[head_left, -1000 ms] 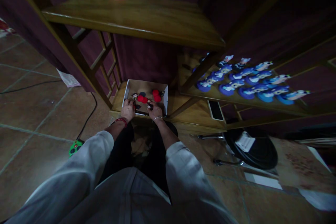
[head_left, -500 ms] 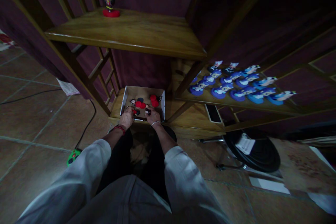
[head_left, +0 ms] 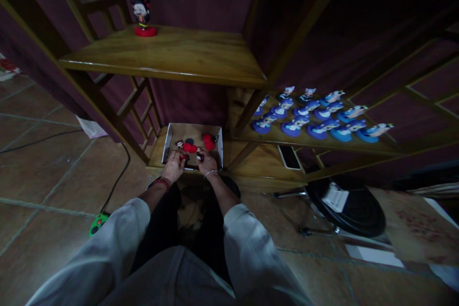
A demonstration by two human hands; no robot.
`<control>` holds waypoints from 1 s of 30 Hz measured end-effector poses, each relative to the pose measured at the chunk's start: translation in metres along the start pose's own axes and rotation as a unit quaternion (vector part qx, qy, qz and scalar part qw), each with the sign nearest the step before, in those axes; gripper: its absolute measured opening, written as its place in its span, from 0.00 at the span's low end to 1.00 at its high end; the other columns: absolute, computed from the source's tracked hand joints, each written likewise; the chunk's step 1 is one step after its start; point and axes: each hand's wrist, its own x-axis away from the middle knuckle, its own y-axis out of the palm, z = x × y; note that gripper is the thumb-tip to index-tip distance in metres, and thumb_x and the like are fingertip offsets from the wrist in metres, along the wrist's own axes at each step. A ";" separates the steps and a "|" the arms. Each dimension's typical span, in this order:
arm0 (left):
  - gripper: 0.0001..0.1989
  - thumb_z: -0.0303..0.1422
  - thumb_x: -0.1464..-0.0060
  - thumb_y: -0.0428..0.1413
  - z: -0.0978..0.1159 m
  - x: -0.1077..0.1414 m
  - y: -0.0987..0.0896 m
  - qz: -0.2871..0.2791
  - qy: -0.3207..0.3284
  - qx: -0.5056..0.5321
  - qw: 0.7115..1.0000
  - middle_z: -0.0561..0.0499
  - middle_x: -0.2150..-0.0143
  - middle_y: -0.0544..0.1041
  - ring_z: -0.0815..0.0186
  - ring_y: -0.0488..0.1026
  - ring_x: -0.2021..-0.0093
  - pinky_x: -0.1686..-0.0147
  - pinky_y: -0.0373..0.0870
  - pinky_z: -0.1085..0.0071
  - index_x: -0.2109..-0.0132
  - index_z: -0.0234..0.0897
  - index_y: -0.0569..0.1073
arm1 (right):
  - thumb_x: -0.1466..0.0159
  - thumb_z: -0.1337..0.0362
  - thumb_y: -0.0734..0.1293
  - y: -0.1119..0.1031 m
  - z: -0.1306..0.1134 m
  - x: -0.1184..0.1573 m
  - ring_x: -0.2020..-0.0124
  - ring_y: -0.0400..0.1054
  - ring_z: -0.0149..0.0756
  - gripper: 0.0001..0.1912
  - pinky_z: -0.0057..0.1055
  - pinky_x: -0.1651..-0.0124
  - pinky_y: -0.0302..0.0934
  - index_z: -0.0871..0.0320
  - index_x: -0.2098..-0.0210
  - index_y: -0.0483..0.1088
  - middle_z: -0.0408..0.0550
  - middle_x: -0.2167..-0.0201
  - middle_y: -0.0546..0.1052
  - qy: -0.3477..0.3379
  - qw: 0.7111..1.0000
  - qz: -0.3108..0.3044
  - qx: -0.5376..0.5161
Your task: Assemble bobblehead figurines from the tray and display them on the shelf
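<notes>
A shallow white cardboard box (head_left: 168, 146) sits on the low shelf, with several small figurines with red bases (head_left: 208, 142) lying in it. My left hand (head_left: 174, 166) reaches over its front left side, fingers closed around a red and black figurine (head_left: 184, 157). At the front right of the box my right hand (head_left: 207, 163) has its fingers closed on a dark-haired figurine (head_left: 200, 157). My fingers partly cover both figurines. Another dark-haired figurine (head_left: 180, 144) lies behind my left hand, beside a dark round disc (head_left: 189, 141).
One figurine on a red base (head_left: 144, 16) stands on the upper shelf (head_left: 172, 57). Several blue and purple figurines (head_left: 294, 125) stand in rows on the right shelf. A phone (head_left: 289, 157) lies below them. A black round stool (head_left: 347, 205) and a green controller (head_left: 98, 224) are on the floor.
The view has tilted slightly, so the shelves sit lower and further left. My left hand has shifted a little over the figurine; my right hand stays on its figurine.
</notes>
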 end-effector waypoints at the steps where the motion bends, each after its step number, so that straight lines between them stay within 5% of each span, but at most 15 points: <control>1: 0.04 0.28 0.50 0.48 0.000 0.000 0.001 0.001 -0.004 0.001 1.000 0.45 0.60 0.66 0.63 0.67 0.59 0.54 0.65 0.64 0.64 0.37 0.63 | 0.43 0.64 0.62 0.000 0.000 0.000 0.58 0.69 0.33 0.17 0.27 0.54 0.59 0.56 0.54 0.65 0.46 0.59 0.75 0.002 1.000 -0.002 0.002; 16: 0.19 0.26 0.51 0.51 -0.006 -0.003 0.013 -0.036 -0.021 0.024 0.999 0.40 0.51 0.68 0.58 0.66 0.50 0.51 0.64 0.60 0.50 0.33 0.62 | 0.44 0.65 0.62 -0.001 0.001 0.000 0.57 0.68 0.32 0.17 0.27 0.52 0.59 0.54 0.54 0.65 0.44 0.59 0.75 -0.008 1.000 0.002 -0.015; 30: 0.16 0.33 0.47 0.49 0.001 -0.003 0.006 -0.076 0.032 0.026 0.996 0.44 0.50 0.70 0.62 0.65 0.48 0.48 0.62 0.63 0.51 0.37 0.68 | 0.43 0.64 0.62 -0.003 -0.001 0.002 0.59 0.69 0.34 0.16 0.27 0.55 0.60 0.53 0.54 0.65 0.45 0.59 0.75 0.005 1.000 -0.001 -0.007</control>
